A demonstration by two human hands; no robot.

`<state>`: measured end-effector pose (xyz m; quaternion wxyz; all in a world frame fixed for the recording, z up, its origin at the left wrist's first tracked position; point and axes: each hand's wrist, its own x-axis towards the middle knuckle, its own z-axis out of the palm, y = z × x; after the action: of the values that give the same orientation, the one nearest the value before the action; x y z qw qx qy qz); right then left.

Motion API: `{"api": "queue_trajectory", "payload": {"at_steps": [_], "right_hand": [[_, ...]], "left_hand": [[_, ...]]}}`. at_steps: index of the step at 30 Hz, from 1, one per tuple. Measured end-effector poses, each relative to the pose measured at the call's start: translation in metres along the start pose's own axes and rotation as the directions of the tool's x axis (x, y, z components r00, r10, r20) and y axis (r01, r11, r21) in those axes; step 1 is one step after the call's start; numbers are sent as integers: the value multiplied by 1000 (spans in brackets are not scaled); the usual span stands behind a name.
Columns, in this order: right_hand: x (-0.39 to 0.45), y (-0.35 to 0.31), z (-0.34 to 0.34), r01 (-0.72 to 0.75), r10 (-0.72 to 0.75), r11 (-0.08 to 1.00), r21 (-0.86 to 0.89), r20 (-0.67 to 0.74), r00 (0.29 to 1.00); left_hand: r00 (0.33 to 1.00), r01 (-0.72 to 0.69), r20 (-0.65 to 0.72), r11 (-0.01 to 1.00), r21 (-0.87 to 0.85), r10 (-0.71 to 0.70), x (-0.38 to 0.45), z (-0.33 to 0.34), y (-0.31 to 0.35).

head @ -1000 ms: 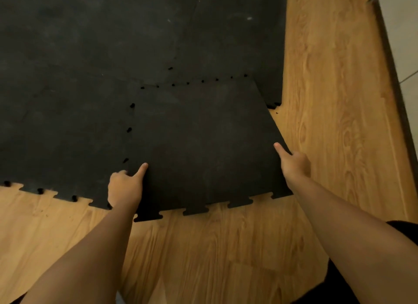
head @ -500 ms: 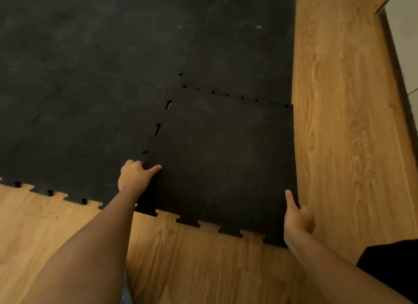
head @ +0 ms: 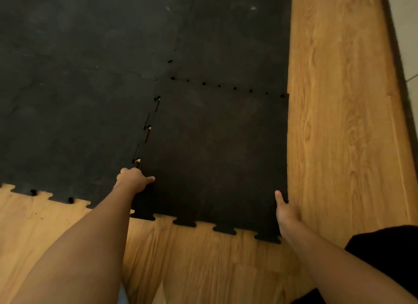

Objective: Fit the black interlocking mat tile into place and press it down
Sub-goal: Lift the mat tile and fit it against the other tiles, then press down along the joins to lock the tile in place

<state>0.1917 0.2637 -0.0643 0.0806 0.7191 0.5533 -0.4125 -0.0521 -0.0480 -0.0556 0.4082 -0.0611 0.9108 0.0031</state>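
The black interlocking mat tile (head: 217,154) lies almost flat at the near right corner of the laid black mat (head: 79,100). Its far edge lines up with the neighbouring tile, with small dark holes along that seam. Along its left seam, small gaps show the wood underneath. My left hand (head: 133,179) grips the tile's near left edge, thumb on top. My right hand (head: 286,209) holds the tile's near right edge, thumb on top and fingers under it. Jigsaw tabs line the tile's near edge.
Wood-look floor (head: 339,122) runs along the right of the mat and in front of it. A dark skirting strip (head: 398,61) and pale tiles (head: 407,20) lie at the far right. Dark clothing (head: 389,247) shows at the lower right.
The tile has swung from a skewed angle into line with the laid mat and dropped nearly flat. My right hand slid back toward the near right corner; my left hand stayed on the left edge.
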Motion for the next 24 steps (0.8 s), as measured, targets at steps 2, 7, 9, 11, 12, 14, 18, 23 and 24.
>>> {"api": "queue_trajectory", "payload": {"at_steps": [2,7,9,11,12,14,18,23,24], "right_hand": [[-4,4,1,-16,16,1000,-18,4,1000],[-10,17,13,-47,47,999,3,4,999],[-10,16,13,-65,65,998,27,-1,998],[-11,13,16,-72,72,997,32,-18,997],[-13,12,18,-19,20,1000,7,-58,998],[-20,9,22,245,-261,963,-109,-174,950],[-37,-10,37,735,-778,572,-364,42,627],[-42,-27,62,834,-789,144,-533,447,421],[-42,-29,67,831,-758,77,-550,509,407]], "left_hand": [[1000,10,-4,1000,2,-10,-1,1,-5],[999,31,-35,999,-15,-31,2,-4,-13],[998,33,-46,999,-35,-34,1,-2,-11],[996,25,-81,998,-63,-30,-2,3,-8],[993,-1,-120,996,-94,-10,-4,5,-6],[955,-122,-285,986,-111,86,-8,8,0],[806,-294,-501,948,123,315,-12,2,8],[922,-154,-366,987,-49,126,-17,32,-30],[939,-137,-327,987,-80,103,-19,40,-35]]}}
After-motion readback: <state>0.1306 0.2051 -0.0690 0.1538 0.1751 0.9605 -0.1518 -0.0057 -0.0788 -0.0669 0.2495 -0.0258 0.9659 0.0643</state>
